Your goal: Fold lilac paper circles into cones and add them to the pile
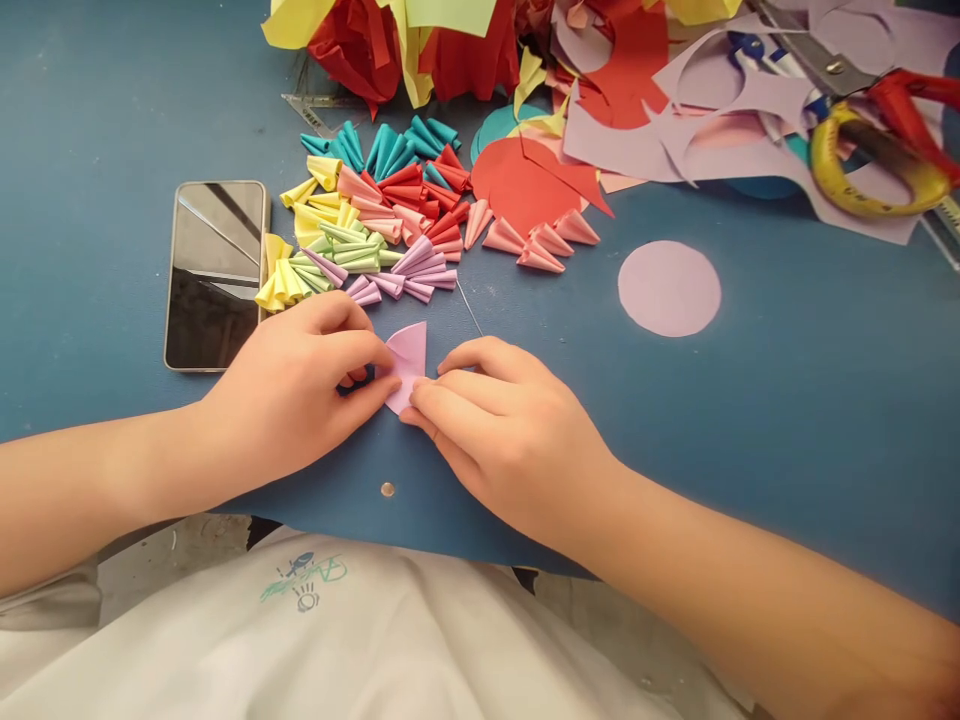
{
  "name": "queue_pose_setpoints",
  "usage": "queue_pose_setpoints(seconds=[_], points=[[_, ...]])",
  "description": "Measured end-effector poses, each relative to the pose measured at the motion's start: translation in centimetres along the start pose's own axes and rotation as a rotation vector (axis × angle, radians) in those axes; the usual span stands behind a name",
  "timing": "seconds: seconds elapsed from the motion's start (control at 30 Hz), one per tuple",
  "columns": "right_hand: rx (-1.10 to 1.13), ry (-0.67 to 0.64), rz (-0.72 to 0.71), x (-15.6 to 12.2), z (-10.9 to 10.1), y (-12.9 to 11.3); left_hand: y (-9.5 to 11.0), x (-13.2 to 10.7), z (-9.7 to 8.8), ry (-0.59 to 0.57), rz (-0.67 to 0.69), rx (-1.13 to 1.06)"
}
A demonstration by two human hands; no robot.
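Between my two hands is a lilac paper piece (409,352), bent or folded into a wedge with a curved edge. My left hand (300,375) pinches its left side between thumb and fingers. On the lower right corner, the thumb and forefinger of my right hand (510,430) are closed. Just beyond my left hand lies a heap of small rolled paper cones (352,215) in teal, yellow, red, pink, green and lilac. A flat lilac paper circle (669,288) rests to the right, apart from my hands.
A phone (214,285) lies at the left, close to my left wrist. Scissors (862,110) with red and yellow handles sit on lilac paper scraps (622,135) at the far right. Red and yellow crumpled paper (356,50) is at the back. A thin needle-like rod (470,307) lies beyond my right hand.
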State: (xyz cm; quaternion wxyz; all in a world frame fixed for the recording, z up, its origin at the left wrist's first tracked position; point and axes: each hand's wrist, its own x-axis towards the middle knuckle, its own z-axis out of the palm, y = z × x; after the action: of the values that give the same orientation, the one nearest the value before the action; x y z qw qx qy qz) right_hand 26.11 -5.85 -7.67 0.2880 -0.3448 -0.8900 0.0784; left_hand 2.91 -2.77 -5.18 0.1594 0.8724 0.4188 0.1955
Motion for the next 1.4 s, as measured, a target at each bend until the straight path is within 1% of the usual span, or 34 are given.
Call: queue_pose_setpoints(seconds=[0.1,0.17,0.43,0.53,0.63,0.8,0.9,1.0,1.07,1.13,1.27,1.33,1.4], points=[[0.009,0.052,0.06,0.1,0.4,0.1,-0.1,0.1,0.0,-0.027,-0.002,-0.021],[0.025,0.052,0.1,0.1,0.5,0.3,-0.2,0.1,0.1,-0.036,-0.006,-0.031],[-0.064,-0.058,0.196,0.2,-0.3,1.0,-0.4,0.1,0.1,-0.059,0.004,0.001],[-0.072,-0.105,0.262,0.3,-0.4,1.3,-0.4,0.1,0.1,-0.073,0.001,-0.01],[-0.057,-0.124,0.274,0.4,-0.5,1.7,-0.5,0.2,0.2,-0.089,-0.009,-0.015],[0.007,-0.06,0.222,0.5,0.0,2.4,-0.5,0.3,0.0,-0.114,0.004,-0.02],[-0.001,-0.012,0.21,0.7,0.5,2.9,-0.5,0.4,-0.1,-0.133,0.023,-0.025],[0.006,0.068,0.2,0.9,0.6,3.2,-0.5,0.4,-0.2,-0.133,-0.003,-0.054],[0.073,0.128,0.215,1.0,0.2,3.1,-0.5,0.3,-0.2,-0.107,-0.019,-0.08],[0.208,0.147,0.283,1.1,-0.4,2.7,-0.5,0.2,-0.2,-0.078,-0.036,-0.112],[0.608,0.128,0.554,1.3,-1.4,1.7,-0.4,0.1,0.1,-0.043,-0.1,-0.237],[0.796,0.119,0.678,1.4,-1.5,1.4,-0.3,0.2,0.2,-0.017,-0.123,-0.349],[0.92,0.095,0.757,1.5,-1.5,1.3,-0.1,0.3,0.3,-0.009,-0.178,-0.499]])
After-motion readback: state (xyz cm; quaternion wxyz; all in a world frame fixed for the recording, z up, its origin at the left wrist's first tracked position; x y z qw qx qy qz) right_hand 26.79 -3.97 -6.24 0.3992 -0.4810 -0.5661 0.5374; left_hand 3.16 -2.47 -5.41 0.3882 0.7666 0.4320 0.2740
